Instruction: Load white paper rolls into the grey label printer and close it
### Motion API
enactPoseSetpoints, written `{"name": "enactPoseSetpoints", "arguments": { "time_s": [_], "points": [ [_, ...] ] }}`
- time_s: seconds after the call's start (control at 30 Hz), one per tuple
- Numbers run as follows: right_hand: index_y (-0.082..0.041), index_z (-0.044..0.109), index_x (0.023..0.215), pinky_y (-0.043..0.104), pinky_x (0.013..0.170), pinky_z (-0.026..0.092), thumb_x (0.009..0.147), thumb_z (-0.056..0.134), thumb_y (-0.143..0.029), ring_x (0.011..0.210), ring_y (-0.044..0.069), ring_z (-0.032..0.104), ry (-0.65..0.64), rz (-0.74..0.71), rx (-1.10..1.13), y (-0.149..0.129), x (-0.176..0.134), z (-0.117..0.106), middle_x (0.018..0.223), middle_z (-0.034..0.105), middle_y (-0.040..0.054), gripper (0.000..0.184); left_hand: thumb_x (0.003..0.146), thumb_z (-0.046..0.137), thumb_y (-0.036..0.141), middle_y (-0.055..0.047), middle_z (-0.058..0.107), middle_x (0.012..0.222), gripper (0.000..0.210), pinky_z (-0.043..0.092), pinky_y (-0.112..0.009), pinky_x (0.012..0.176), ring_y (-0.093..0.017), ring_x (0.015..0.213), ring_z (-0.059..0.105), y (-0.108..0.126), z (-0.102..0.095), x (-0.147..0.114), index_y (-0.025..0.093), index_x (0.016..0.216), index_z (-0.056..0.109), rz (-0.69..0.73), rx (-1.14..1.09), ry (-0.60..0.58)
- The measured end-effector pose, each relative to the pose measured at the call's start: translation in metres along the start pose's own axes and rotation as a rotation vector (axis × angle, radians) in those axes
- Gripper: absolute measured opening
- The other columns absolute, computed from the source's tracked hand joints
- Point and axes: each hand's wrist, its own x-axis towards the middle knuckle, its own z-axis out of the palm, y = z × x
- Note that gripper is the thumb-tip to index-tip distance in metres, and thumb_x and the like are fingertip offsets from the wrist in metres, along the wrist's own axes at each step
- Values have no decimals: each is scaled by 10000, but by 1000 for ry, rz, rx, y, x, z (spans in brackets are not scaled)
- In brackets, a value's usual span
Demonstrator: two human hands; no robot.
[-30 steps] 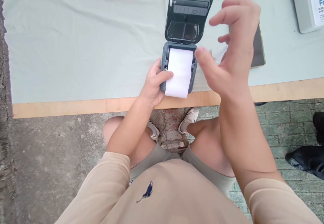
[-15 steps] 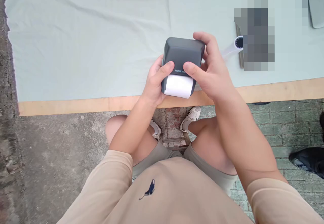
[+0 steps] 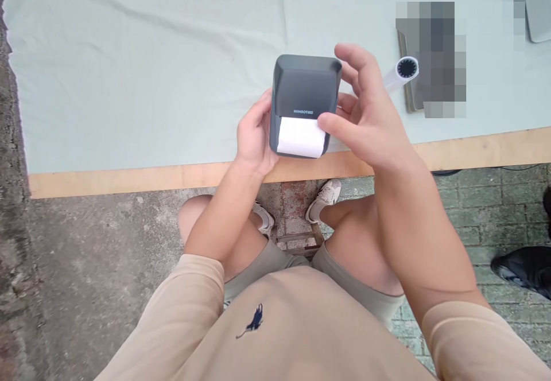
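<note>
A dark grey label printer (image 3: 306,88) with NIIMBOT lettering is held above the table's near edge. A white paper label strip (image 3: 301,137) covers its lower front. My left hand (image 3: 256,131) supports the printer along its left side, and the fingers behind it are hidden. At the right side is my right hand (image 3: 365,111), its thumb resting at the strip's right edge. Its index finger reaches the top right corner, while the other fingers curl beside the casing.
A pale cloth (image 3: 150,71) covers the table, whose wooden edge (image 3: 129,181) runs across in front of me. Right of my hands lie a white tube (image 3: 394,77) with a dark toothed end and a blurred-out flat object (image 3: 439,65). A black shoe (image 3: 523,269) shows at far right.
The printer has moved slightly up and left and turned a little. My left thumb has come off its front. My right hand has shifted outward and loosened, with its thumb now by the strip.
</note>
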Motion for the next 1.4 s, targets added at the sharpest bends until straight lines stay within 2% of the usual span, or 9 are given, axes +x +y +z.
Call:
{"name": "enactPoseSetpoints", "arguments": {
  "time_s": [0.17, 0.23, 0.33, 0.4, 0.5, 0.7, 1.1, 1.27, 1.4],
  "points": [
    [-324, 373, 1244, 289, 915, 500, 716, 680, -264, 1128, 155, 524, 137, -66, -135, -8, -2, 2, 1347, 409, 10, 613, 880, 376, 256, -9, 660, 789, 250, 498, -308, 994, -203, 1147, 599, -1, -3, 1, 170, 804, 598, -19, -10, 26],
    [-256, 459, 1026, 260, 741, 496, 703, 706, -318, 964, 141, 551, 353, -120, -229, -13, 3, 4, 1095, 534, 25, 412, 877, 405, 317, -12, 658, 806, 240, 503, -314, 987, -213, 1158, 592, -1, -3, 0, 182, 819, 595, -19, 0, 57],
    [-218, 359, 671, 273, 623, 423, 866, 511, -390, 627, 105, 468, 618, -207, -280, -22, 14, 5, 660, 470, 4, 301, 859, 434, 466, -31, 664, 866, 310, 509, -334, 981, -232, 1217, 553, 2, 1, -3, 197, 839, 587, -39, 24, 101],
    [-215, 405, 631, 274, 634, 431, 932, 356, -323, 602, 102, 480, 556, -227, -318, -28, 20, 3, 620, 498, 11, 323, 847, 475, 429, -37, 670, 909, 260, 504, -331, 987, -230, 1231, 545, 3, 4, -4, 196, 870, 586, -54, 43, 65],
    [-194, 594, 792, 251, 631, 435, 868, 435, -219, 754, 104, 568, 368, -235, -448, -34, 24, -3, 822, 637, 6, 177, 843, 481, 271, -29, 670, 934, 169, 495, -301, 990, -206, 1199, 574, 3, 7, -6, 183, 948, 580, -55, 43, -27],
    [-269, 638, 901, 324, 627, 373, 718, 574, -231, 668, 147, 494, 71, 28, -925, -38, 19, -7, 878, 653, 1, 198, 851, 497, 219, -13, 651, 945, 225, 524, -277, 886, -205, 1154, 607, 0, 6, -8, 181, 1068, 543, -42, 80, -41],
    [-238, 597, 762, 391, 657, 463, 680, 631, -262, 694, 195, 498, 74, 62, -926, -28, 25, -1, 627, 468, 56, 92, 852, 479, 199, -1, 656, 1022, 191, 527, -218, 816, -191, 1210, 575, -1, 10, -8, 192, 1016, 575, -41, 143, -36],
    [-237, 590, 767, 414, 678, 451, 664, 603, -202, 701, 207, 515, 4, 130, -978, -48, 24, -7, 654, 481, 45, 111, 843, 489, 201, -2, 665, 905, 182, 472, -166, 593, -161, 1042, 656, 1, 9, -7, 187, 1008, 565, -60, 96, -24],
    [-290, 638, 860, 339, 643, 407, 687, 585, -176, 572, 111, 427, 22, 20, -800, -66, 0, -26, 607, 481, -8, 214, 850, 497, 238, 4, 636, 774, 144, 475, -178, 591, -134, 866, 677, 0, 6, -4, 192, 960, 577, -32, 65, -15]
  ]
}}
